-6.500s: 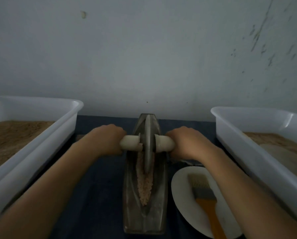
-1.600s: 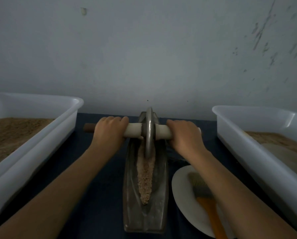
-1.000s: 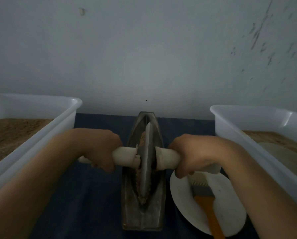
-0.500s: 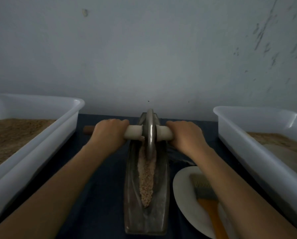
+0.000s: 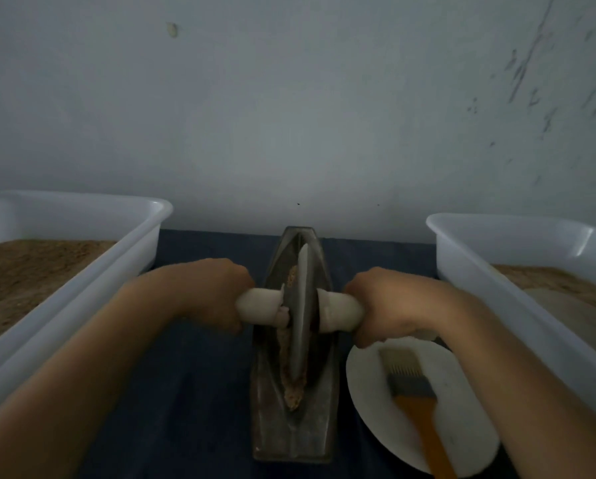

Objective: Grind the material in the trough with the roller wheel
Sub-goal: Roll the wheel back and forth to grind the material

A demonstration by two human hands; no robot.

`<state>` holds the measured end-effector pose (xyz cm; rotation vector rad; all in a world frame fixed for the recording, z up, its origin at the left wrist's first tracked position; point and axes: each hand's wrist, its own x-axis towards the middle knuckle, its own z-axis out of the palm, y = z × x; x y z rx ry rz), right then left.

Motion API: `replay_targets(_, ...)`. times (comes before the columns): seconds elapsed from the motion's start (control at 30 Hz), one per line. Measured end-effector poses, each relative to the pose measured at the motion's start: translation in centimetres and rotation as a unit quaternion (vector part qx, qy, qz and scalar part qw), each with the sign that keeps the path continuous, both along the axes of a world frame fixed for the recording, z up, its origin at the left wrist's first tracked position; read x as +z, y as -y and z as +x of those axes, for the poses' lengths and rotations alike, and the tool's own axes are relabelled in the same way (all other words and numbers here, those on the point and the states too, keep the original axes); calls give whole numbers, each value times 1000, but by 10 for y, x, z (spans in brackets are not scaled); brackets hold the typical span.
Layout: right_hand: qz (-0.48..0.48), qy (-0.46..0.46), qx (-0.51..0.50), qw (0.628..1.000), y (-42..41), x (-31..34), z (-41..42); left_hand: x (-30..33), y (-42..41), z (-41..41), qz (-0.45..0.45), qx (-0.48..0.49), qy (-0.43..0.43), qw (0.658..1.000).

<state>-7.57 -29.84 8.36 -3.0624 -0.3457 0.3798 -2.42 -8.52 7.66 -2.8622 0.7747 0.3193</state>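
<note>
A boat-shaped metal trough point(image 5: 295, 433) lies lengthwise on the dark blue cloth, in the middle of the head view. Brownish granular material point(image 5: 291, 392) fills its groove. The metal roller wheel point(image 5: 302, 305) stands upright in the groove around the trough's middle, on a white axle handle point(image 5: 258, 304) that crosses it. My left hand point(image 5: 210, 292) grips the handle left of the wheel. My right hand point(image 5: 390, 302) grips it on the right side. Both fists are curled round the handle.
A white plastic tub point(image 5: 82, 271) of brown powder stands at the left, and a second white tub point(image 5: 490, 264) at the right. A white plate point(image 5: 369, 378) with an orange-handled brush point(image 5: 414, 399) lies right of the trough. A grey wall rises behind.
The wheel has rolled back toward me from the trough's far end to its middle. Both hands came with it, still gripping the handle.
</note>
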Motion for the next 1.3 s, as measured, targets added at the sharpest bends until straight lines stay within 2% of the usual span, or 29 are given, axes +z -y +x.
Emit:
replay_targets(0.1, 12, -62, 6, 998, -1, 6, -11, 7, -3, -8, 22, -8, -38, 999)
replay_targets(0.23, -26, -46, 0, 999, -5, 2, -2, 3, 1, -3, 11, 4, -28, 1000)
replay_targets(0.37, -62, 41, -21, 997, -3, -9, 22, -10, 7, 17, -19, 17, 112, 993)
replay_targets(0.53, -19, 235, -36, 971, 7, -27, 43, -34, 14, 37, -107, 34, 297, 948)
replay_targets(0.63, -23, 347, -28, 937, 7, -41, 55, -44, 14, 42, -137, 34, 349, 927)
replay_targets(0.7, -13, 370, -32, 928, 6, -44, 56, -45, 14, 43, -147, 38, 351, 924)
replay_targets(0.77, -17, 352, -33, 935, 7, -43, 53, -42, 15, 42, -134, 34, 336, 932)
replay_targets(0.83, -24, 307, -28, 951, 8, -39, 47, -34, 13, 39, -111, 42, 280, 953)
replay_targets(0.93, -34, 181, -19, 983, 5, -25, 35, -19, 9, 28, -46, 41, 157, 986)
replay_targets(1.0, -39, 94, -13, 995, 1, -15, 25, -10, 6, 19, -4, 19, 89, 996)
replay_targets(1.1, -58, -5, 9, 998, -5, -2, 8, 1, 1, 4, 8, 11, -24, 1000)
replay_targets(1.17, -32, -39, 14, 999, -4, 5, -3, 7, -3, -4, 11, 6, -77, 997)
replay_targets(1.3, -13, -52, 13, 998, -6, 8, -5, 8, -2, -4, -2, 12, -107, 994)
